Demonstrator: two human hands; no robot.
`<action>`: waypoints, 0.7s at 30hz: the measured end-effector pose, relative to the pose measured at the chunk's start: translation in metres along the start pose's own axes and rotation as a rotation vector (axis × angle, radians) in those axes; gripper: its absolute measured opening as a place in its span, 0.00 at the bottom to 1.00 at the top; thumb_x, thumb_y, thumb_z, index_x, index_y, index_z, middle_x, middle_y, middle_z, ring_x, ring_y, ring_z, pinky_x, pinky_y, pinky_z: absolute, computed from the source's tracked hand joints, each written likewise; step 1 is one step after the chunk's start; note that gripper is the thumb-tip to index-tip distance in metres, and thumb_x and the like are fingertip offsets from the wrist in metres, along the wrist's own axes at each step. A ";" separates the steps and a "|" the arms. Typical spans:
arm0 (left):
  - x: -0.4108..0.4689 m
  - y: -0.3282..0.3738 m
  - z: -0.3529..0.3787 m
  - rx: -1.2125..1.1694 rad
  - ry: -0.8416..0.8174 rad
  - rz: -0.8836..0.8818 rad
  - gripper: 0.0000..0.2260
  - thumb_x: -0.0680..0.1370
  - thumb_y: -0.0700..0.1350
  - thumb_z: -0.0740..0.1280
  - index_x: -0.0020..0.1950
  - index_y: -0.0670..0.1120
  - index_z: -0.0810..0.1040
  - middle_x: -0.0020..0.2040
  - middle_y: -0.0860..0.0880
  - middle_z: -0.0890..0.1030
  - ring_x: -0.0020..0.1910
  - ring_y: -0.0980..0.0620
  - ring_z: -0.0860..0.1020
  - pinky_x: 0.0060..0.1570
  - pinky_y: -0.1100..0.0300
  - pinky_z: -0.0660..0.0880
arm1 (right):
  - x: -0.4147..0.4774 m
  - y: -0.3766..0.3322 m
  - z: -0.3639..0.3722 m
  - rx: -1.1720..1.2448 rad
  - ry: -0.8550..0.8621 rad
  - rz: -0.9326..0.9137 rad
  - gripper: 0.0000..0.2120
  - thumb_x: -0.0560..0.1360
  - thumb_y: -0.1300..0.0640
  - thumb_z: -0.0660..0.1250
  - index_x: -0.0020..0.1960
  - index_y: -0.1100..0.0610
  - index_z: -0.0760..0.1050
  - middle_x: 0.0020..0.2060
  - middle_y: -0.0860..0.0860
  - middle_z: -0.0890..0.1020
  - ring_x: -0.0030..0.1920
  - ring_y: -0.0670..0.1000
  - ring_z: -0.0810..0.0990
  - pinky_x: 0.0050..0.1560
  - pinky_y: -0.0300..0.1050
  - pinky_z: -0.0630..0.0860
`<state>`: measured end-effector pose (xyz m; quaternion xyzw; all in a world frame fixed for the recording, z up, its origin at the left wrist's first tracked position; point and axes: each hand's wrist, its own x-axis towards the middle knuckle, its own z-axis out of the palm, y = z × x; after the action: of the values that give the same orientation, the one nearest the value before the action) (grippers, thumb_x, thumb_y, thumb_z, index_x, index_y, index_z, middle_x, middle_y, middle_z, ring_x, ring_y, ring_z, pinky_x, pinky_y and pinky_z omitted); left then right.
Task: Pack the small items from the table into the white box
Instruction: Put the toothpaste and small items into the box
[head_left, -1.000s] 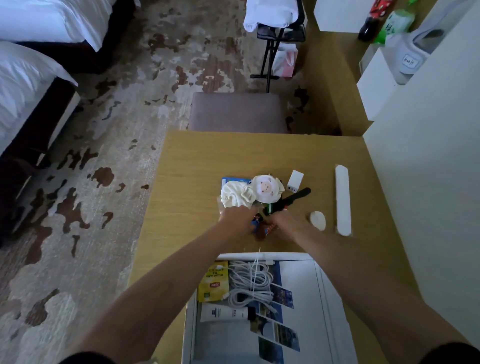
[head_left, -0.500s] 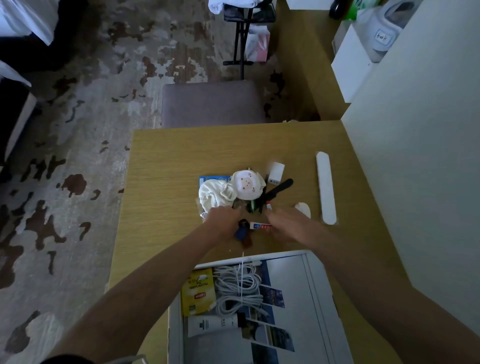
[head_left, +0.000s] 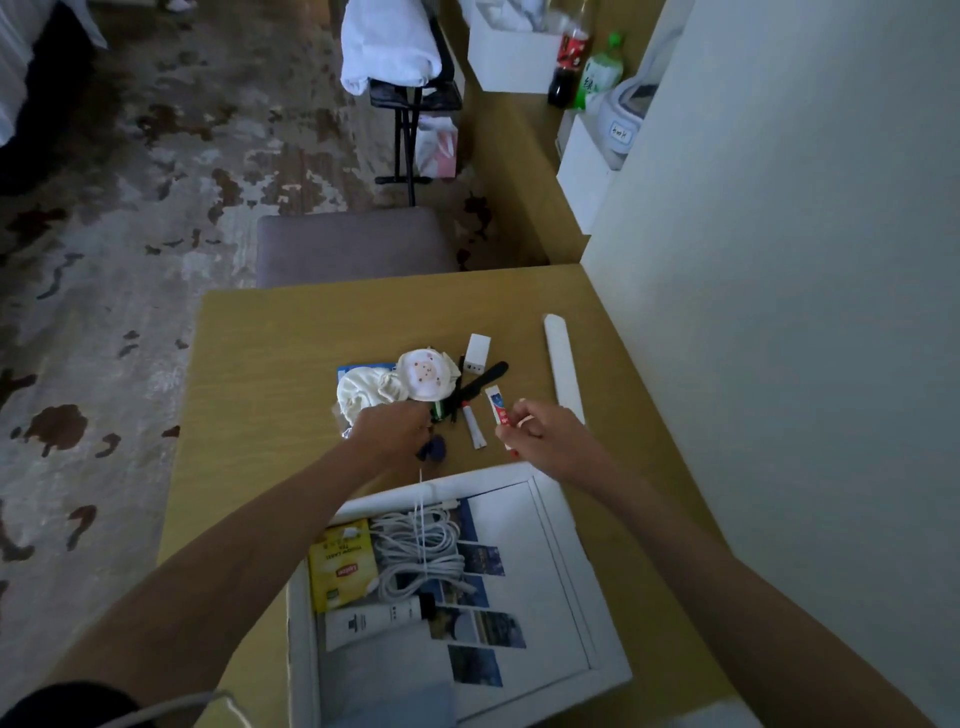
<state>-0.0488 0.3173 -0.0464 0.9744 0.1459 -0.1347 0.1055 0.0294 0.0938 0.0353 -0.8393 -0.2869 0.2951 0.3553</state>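
Note:
The white box (head_left: 571, 566) lies open at the table's near edge, holding a yellow tea packet (head_left: 343, 566), a coiled white cable (head_left: 421, 551) and a white tube (head_left: 374, 621). My right hand (head_left: 545, 436) pinches a small red-and-white toothpaste tube (head_left: 497, 410) just beyond the box. My left hand (head_left: 389, 428) is curled over the pile beside a green-and-black item (head_left: 440, 411); what it holds is hidden. A dark blue piece (head_left: 434, 448) lies under it. A second small tube (head_left: 474, 428), a white charger (head_left: 477, 353), a black strip (head_left: 483, 379) and white cloth items (head_left: 395, 387) lie between.
A long white case (head_left: 563, 369) lies along the table's right side near the wall (head_left: 779, 312). A grey stool (head_left: 353, 244) stands past the far table edge. Bottles (head_left: 587, 67) and white boxes sit on a shelf at the back right.
My right hand has lifted the red-and-white tube away to the right of the pile. The left hand stays on the pile. The camera has tilted up a little.

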 end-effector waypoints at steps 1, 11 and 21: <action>-0.004 0.001 -0.005 -0.017 0.041 -0.006 0.08 0.77 0.48 0.57 0.46 0.48 0.75 0.46 0.49 0.81 0.43 0.46 0.79 0.36 0.55 0.71 | -0.007 -0.003 0.001 0.067 0.030 0.000 0.04 0.76 0.47 0.66 0.44 0.46 0.75 0.39 0.46 0.83 0.38 0.43 0.83 0.37 0.37 0.77; -0.109 0.024 -0.063 -0.504 0.568 -0.084 0.03 0.75 0.47 0.65 0.43 0.50 0.76 0.46 0.53 0.76 0.43 0.50 0.77 0.37 0.56 0.72 | -0.057 -0.011 0.020 0.385 -0.006 -0.010 0.05 0.75 0.51 0.68 0.42 0.51 0.79 0.29 0.46 0.81 0.32 0.42 0.78 0.36 0.34 0.75; -0.217 0.051 -0.064 -0.867 0.528 -0.116 0.02 0.77 0.45 0.66 0.45 0.51 0.77 0.47 0.56 0.83 0.46 0.60 0.82 0.40 0.65 0.77 | -0.072 -0.009 0.042 0.472 -0.027 -0.029 0.07 0.76 0.54 0.69 0.45 0.58 0.78 0.27 0.46 0.80 0.32 0.45 0.78 0.36 0.35 0.75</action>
<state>-0.2178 0.2303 0.0861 0.8323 0.2638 0.1832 0.4519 -0.0502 0.0672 0.0395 -0.7246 -0.2268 0.3599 0.5422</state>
